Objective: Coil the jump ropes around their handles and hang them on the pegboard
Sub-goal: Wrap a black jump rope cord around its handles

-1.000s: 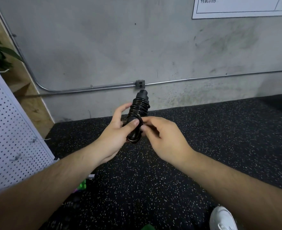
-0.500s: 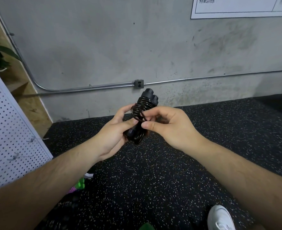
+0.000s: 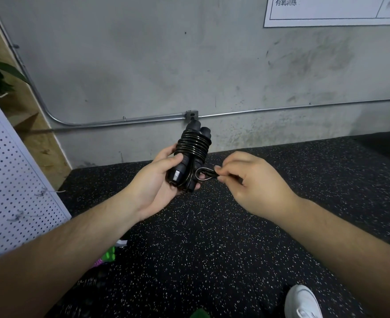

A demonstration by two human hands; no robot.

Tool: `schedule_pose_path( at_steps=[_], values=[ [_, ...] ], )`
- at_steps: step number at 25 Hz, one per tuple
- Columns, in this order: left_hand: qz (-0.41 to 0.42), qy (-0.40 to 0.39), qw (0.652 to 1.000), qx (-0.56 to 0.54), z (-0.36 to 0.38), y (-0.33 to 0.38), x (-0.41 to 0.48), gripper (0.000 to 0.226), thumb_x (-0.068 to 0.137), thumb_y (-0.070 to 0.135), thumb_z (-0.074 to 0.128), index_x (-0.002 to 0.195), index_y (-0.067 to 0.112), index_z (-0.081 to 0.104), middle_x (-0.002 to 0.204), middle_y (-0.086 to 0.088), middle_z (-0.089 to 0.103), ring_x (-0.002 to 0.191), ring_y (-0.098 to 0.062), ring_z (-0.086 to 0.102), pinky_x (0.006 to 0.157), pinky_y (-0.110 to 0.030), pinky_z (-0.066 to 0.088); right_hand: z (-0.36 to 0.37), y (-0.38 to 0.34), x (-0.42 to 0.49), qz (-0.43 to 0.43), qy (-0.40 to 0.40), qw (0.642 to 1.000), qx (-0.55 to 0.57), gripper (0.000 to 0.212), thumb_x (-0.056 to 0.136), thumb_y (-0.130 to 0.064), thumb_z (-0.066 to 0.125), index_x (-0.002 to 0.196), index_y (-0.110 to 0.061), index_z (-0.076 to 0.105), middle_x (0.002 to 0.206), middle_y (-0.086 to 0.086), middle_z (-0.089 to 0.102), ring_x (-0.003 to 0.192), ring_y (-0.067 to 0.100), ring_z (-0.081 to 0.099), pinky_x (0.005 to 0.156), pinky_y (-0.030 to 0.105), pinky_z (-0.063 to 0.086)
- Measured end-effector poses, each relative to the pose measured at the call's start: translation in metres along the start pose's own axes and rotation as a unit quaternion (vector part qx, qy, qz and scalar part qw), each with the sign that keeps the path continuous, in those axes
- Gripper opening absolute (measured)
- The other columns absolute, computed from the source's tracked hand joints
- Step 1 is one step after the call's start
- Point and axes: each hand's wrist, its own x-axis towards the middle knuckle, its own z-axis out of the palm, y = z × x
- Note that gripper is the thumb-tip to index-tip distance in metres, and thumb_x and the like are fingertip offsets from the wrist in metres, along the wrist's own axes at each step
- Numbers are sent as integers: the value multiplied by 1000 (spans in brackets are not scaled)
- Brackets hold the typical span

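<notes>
The left hand is curling round the handles to steady the coil; the right hand is pinching the loop, probably to tighten it

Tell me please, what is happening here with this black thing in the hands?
A person is bundling a black jump rope. The left hand grips the two handles, with the cord already coiled around their upper part. The right hand pinches a short loop of cord sticking out beside the handles. The pegboard stands at the left, and the rope is not yet hung on it.
</notes>
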Motion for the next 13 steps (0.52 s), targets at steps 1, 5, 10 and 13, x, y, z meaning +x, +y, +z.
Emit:
schedule_pose_path(
  at_steps=[1, 5, 10, 13],
  values=[
    [1, -4, 1000, -5, 1, 1, 0, 42, 104, 12, 43, 146, 17, 42, 127, -26, 64, 98, -43, 64, 84, -52, 53, 1, 0, -1, -9, 2, 1000, -22, 10, 95, -14, 68, 92, -11, 77, 93, -10, 62, 72, -2, 44, 68, 3, 32],
    [6, 2, 1000, 2, 5, 0, 2, 42, 104, 12, 45, 145, 17, 43, 128, -24, 64, 103, -44, 65, 83, -51, 56, 6, 0, -1, -23, 28, 998, -56, 10, 94, -13, 67, 96, -9, 76, 93, -3, 65, 76, 1, 42, 70, 14, 36],
    [14, 25, 1000, -10, 9, -9, 4, 46, 99, 13, 52, 144, 23, 45, 134, -22, 62, 112, -37, 66, 82, -52, 56, 12, -13, -6, 39, 7, 999, 11, 9, 93, -14, 67, 99, -11, 74, 99, -4, 66, 83, 5, 57, 72, 20, 45],
    [18, 33, 999, -18, 10, -8, 4, 52, 92, 18, 56, 143, 25, 46, 134, -21, 62, 115, -37, 64, 85, -51, 55, 19, -22, -10, 133, 12, 987, 89, 7, 95, -18, 67, 99, -15, 72, 102, -8, 65, 92, 3, 61, 78, 8, 44]
  ],
)
